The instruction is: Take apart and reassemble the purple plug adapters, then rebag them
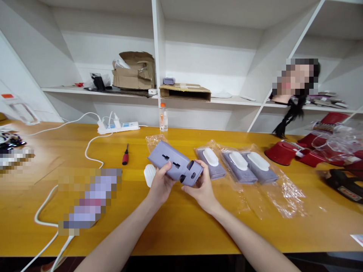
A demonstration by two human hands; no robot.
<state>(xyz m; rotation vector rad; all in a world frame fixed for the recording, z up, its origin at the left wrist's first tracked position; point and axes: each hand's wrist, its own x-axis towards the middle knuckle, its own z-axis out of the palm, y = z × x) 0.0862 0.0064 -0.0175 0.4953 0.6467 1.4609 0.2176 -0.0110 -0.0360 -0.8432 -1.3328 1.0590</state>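
Note:
A lavender plastic housing (167, 153) is held tilted above the table between both hands. Its visible face has two dark keyhole-like slots, and two larger dark openings show near its right end. My left hand (162, 186) grips the lower left edge, thumb on the face. Around the right end, the fingers of my right hand (203, 190) are closed. Just left of the housing lies a white ribbed piece (149, 176), partly hidden by my left hand. To the right, three similar lavender units (217, 173) lie on clear plastic bags, each topped by a white oval piece (210, 156).
A red-handled screwdriver (125, 156) and a cabled, blurred-out device (93, 200) lie left. Behind stand a power strip (121, 127) and a small orange-capped bottle (163, 118). Red parts (280, 152) and a black tool (344, 186) sit right. Shelves (241, 100) line the back.

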